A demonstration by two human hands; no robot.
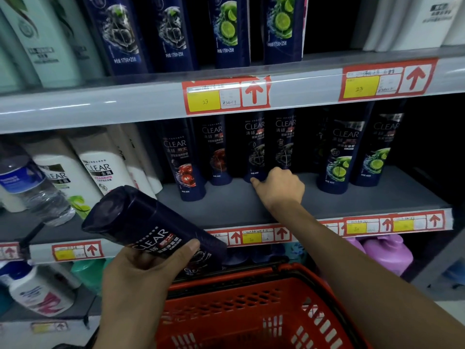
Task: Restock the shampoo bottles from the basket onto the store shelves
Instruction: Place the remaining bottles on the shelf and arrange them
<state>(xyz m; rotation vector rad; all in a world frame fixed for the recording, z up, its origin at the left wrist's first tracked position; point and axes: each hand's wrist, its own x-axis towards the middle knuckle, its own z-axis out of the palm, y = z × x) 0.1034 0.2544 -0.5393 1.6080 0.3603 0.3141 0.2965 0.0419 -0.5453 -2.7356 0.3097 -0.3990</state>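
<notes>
My left hand (141, 270) grips a dark blue CLEAR shampoo bottle (141, 217), tilted with its cap end up and to the left, in front of the middle shelf (226, 202). My right hand (279, 187) reaches onto that shelf. Its fingers curl round the base of a dark charcoal-label CLEAR bottle (284, 144), which stands upright in the back row. The thumb touches the foot of the neighbouring bottle (255, 147). The red plastic basket (251, 311) hangs below my arms, and another dark bottle (192, 270) peeks out behind its rim.
Pomegranate-label CLEAR bottles (185, 162) stand left of my right hand and lime-label ones (339, 154) to its right. White CLEAR bottles (105, 172) and a water bottle (27, 182) fill the shelf's left. Price tags (226, 95) line the rail above.
</notes>
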